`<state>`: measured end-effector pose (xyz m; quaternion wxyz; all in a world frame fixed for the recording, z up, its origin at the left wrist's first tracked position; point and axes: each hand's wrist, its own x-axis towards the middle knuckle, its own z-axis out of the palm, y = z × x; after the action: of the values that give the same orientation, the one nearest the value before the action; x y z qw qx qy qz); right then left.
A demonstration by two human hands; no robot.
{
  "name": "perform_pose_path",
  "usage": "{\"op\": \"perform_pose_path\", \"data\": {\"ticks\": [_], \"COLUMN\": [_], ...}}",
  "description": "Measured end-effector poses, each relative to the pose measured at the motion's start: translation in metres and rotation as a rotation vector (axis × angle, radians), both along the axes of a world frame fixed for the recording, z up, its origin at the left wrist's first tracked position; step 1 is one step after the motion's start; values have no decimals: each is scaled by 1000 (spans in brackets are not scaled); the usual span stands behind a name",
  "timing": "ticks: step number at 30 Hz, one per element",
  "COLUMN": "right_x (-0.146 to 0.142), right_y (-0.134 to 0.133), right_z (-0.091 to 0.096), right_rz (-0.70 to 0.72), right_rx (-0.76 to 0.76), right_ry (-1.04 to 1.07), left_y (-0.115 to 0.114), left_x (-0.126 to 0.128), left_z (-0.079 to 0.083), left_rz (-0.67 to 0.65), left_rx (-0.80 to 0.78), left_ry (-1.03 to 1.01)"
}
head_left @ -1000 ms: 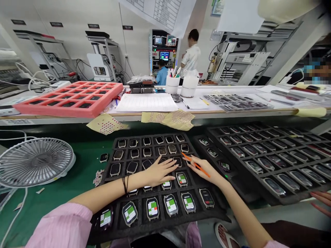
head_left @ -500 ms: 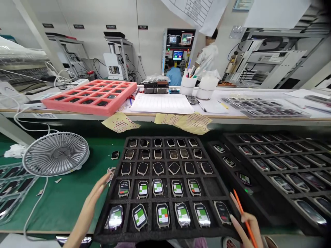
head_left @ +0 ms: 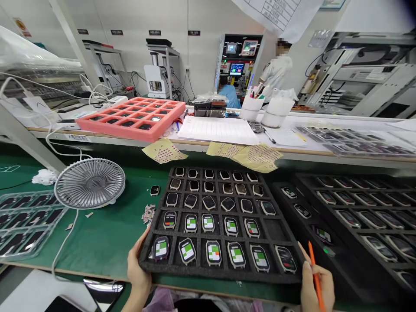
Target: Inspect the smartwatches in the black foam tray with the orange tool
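Note:
A black foam tray [head_left: 221,274] lies in front of me, its square pockets holding watch faces [head_left: 213,252]. One pocket in the second row from the front, at the right end, has no watch in it. Several watch screens in the two nearest rows show green and white blocks; those farther back are dark. My left hand [head_left: 139,260] grips the tray's front left corner, fingers partly hidden beneath it. At the front right corner my right hand [head_left: 316,279] holds the tray's edge, with a slim orange pen-like stick [head_left: 314,271] between its fingers.
Another black foam tray [head_left: 344,255] of watches stands at right. At left are a grey fan [head_left: 90,183], clear trays [head_left: 27,221], a loose watch [head_left: 155,190] and paper scraps [head_left: 148,214]. A pink foam tray [head_left: 130,130] sits on the shelf; people work behind it.
My left hand has come from beside the tray onto its front left corner and closed there. My right hand stays at the right edge with the orange stick. The view has shifted left.

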<state>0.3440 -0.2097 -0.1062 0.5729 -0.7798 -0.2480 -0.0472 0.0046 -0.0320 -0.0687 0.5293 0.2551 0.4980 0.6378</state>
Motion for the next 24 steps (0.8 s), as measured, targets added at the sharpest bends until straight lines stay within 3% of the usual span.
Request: {"op": "perform_pose_path", "data": {"ticks": [3, 5, 6, 8, 11, 13, 14, 18, 21, 24], "right_x": [-16, -33, -44, -70, -110, -132, -141, -164, -175, -183], "right_y": [12, 20, 25, 39, 75, 105, 120, 160, 170, 173], "right_z": [34, 58, 69, 87, 103, 106, 105, 92, 82, 80], "right_rz": [-84, -149, -117, 77, 601, 813, 846, 809, 775, 749], "right_rx": [-77, -55, -23, -38, -113, -172, -207, -355, -410, -455], "right_ry": [-105, -224, -266, -331, -356, -290, -291, -435, -517, -498], "left_y": [4, 6, 7, 9, 16, 24, 29, 46, 55, 62], "left_x": [-11, -23, -29, -37, -32, -19, -12, 7, 10, 7], "left_z": [-5, 1, 7, 23, 49, 60, 63, 65, 69, 75], "left_rz": [-91, -174, -200, -210, -400, -548, -581, -656, -772, -974], "left_rx": [70, 125, 175, 322, 448, 426, 432, 483, 440, 410], "left_ry": [193, 423, 565, 844, 1153, 1312, 1381, 1501, 1466, 1354]}}
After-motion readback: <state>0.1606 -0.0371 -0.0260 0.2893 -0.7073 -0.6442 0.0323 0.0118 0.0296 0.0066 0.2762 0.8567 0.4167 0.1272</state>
